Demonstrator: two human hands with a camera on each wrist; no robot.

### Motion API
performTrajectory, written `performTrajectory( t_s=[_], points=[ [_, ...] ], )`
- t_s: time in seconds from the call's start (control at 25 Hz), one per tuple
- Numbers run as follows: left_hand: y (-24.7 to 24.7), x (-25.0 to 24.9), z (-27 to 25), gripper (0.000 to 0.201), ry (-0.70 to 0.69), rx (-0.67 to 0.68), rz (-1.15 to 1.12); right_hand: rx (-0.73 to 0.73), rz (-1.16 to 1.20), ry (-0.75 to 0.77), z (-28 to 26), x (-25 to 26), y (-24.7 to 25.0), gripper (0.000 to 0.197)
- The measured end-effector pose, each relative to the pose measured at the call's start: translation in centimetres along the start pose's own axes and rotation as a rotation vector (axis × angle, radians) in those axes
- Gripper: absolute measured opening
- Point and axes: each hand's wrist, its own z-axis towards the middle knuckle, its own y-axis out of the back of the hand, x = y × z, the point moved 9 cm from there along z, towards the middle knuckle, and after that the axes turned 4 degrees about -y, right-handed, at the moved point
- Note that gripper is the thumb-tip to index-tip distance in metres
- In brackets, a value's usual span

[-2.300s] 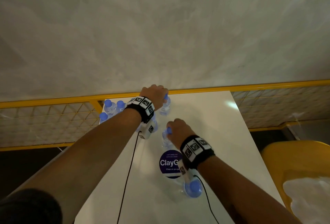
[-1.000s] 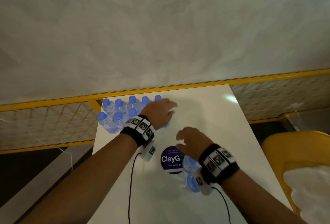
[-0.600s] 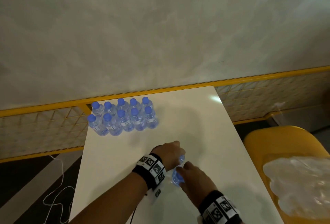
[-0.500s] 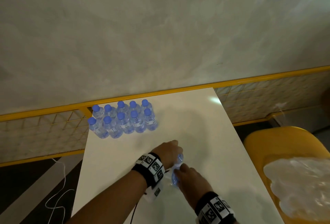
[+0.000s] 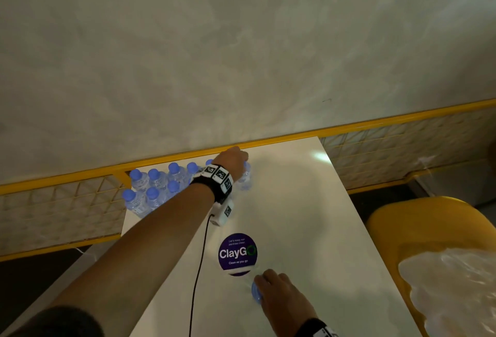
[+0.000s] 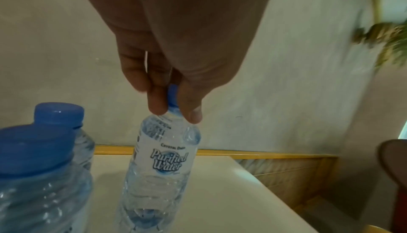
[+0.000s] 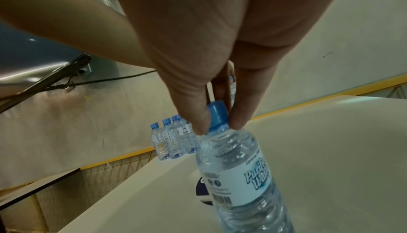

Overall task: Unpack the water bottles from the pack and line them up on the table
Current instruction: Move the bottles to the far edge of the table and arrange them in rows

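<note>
Head view: a white table (image 5: 295, 216) with two rows of blue-capped water bottles (image 5: 153, 189) lined up at its 11 o'clock corner; the left hand (image 5: 232, 161) pinches one more bottle (image 5: 245, 179) by the neck at the right end of the rows, while the right hand (image 5: 279, 296) at 6 o'clock, just beside a round purple sticker (image 5: 237, 253), grips another by its cap. Left wrist view: thumb and fingertips (image 6: 157, 102) clamp the neck of the labelled bottle (image 6: 160, 163), its base at the tabletop, near two neighbours (image 6: 39, 167) at 9 o'clock. Right wrist view: fingers squeeze the blue cap (image 7: 218, 115) only. Risk: a cap-only hold lets a full bottle swing, slip, or knock over the tight rows on landing
</note>
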Motion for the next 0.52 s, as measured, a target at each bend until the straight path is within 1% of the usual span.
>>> performTrajectory(
  t_s=[0.08, 0.12, 0.16, 0.24, 0.28, 0.36, 0.4, 0.44, 0.52],
  points=[
    [-0.3, 1.4, 1.9, 0.017, 0.03, 0.024, 0.08, -0.002, -0.018, 0.018, 0.0, -0.1, -0.5, 0.054],
    [-0.6, 1.9, 2.6, 0.013, 0.039, 0.035, 0.114, -0.021, -0.037, 0.006, 0.0, -0.4, -0.6, 0.055],
    [-1.0, 2.3, 3.2, 0.01, 0.05, 0.049, 0.142, -0.064, -0.045, -0.012, 0.0, -0.5, -0.3, 0.047],
    [-2.0, 3.1, 4.0, 0.01, 0.076, 0.089, 0.176, -0.078, -0.008, -0.033, -0.3, -0.5, 0.2, 0.025],
    [-2.5, 3.3, 4.2, 0.013, 0.083, 0.105, 0.185, -0.067, -0.012, -0.029, -0.2, -0.5, 0.1, 0.02],
    [-3.6, 4.0, 4.6, 0.017, 0.092, 0.126, 0.193, -0.075, -0.019, -0.022, -0.3, -0.6, 0.0, 0.02],
    [-3.9, 4.3, 4.7, 0.017, 0.094, 0.115, 0.178, -0.073, -0.019, -0.022, -0.4, -0.6, -0.1, 0.023],
    [-3.9, 4.4, 4.7, 0.016, 0.091, 0.093, 0.15, -0.034, 0.019, -0.028, -0.4, -0.6, -0.4, 0.029],
    [-3.5, 4.6, 4.3, 0.016, 0.088, 0.07, 0.109, -0.009, 0.028, -0.025, 0.0, -0.5, -0.6, 0.05]
  ],
)
